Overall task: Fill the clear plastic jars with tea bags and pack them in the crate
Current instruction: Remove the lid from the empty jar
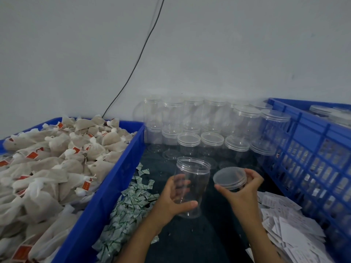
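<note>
A: What is each hand doing?

B: The left hand (173, 198) has its grip wrapped round an open jar (191, 186), thumb on the near side, fingers seen through the clear wall. The jar is upright, leaning a little, and has nothing in it.

A: And the right?

B: The right hand (244, 188) pinches a lid (229, 176) by its rim, grip clenched on it. The lid is off the jar, just beside its mouth, to the right.

A: Where are the tea bags?

B: Heaped in a blue bin (106, 186) on the left. The bags (57, 158) are pale cloth pouches with red tags.

A: And the crate?

B: The blue crate (311, 158) stands on the right, with slotted walls. Lidded jars show over its far rim; what they hold is too blurred to tell.

A: Anything else close by?

B: Empty lidded jars (212, 128) stand stacked against the wall (190, 44), behind the hands. Small green-and-white sachets (129, 205) lie along the bin's side, and white slips (284, 230) lie piled by the crate. A black cable (140, 54) runs down the wall.
</note>
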Demonstrator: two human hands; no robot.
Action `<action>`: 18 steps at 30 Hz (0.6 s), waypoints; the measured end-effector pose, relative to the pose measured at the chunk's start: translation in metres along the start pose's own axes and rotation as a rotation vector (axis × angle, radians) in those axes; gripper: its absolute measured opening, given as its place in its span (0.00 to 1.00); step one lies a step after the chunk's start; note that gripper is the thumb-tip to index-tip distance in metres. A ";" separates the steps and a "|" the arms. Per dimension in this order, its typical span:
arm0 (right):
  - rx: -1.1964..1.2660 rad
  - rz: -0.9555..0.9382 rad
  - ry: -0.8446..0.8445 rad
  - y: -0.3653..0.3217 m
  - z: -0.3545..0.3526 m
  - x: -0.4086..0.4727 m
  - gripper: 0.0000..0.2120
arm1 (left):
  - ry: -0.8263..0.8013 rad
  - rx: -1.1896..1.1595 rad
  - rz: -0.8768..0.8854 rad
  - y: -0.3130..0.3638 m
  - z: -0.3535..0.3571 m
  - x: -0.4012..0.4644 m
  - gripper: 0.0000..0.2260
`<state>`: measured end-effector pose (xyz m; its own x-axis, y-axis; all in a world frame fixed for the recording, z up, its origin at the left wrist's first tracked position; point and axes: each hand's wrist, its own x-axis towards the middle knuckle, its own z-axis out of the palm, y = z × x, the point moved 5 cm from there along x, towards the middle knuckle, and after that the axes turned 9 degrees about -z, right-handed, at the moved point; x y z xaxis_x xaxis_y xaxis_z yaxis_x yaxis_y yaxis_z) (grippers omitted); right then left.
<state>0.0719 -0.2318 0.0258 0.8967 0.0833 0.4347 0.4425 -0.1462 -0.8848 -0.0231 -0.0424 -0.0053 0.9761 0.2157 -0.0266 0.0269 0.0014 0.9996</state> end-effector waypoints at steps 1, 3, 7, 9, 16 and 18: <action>-0.129 -0.063 -0.038 0.003 0.000 0.000 0.43 | 0.048 0.022 0.016 -0.001 -0.001 0.001 0.37; -0.450 -0.206 -0.185 0.004 0.008 -0.001 0.43 | 0.118 0.054 0.047 -0.004 -0.001 0.003 0.38; -0.769 -0.317 -0.471 0.017 0.025 -0.009 0.44 | 0.154 0.207 0.090 -0.011 0.004 0.007 0.40; -0.824 -0.314 -0.558 0.022 0.029 -0.012 0.45 | 0.153 0.258 0.076 -0.015 0.006 0.008 0.40; -0.855 -0.172 -0.610 0.041 0.031 -0.013 0.51 | 0.139 0.329 0.012 -0.024 0.004 0.010 0.46; -0.848 -0.147 -0.597 0.042 0.032 -0.012 0.52 | 0.118 0.350 -0.023 -0.024 0.002 0.012 0.47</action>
<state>0.0799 -0.2075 -0.0222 0.7849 0.5957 0.1703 0.6157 -0.7192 -0.3220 -0.0113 -0.0422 -0.0301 0.9432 0.3310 -0.0276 0.1403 -0.3219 0.9363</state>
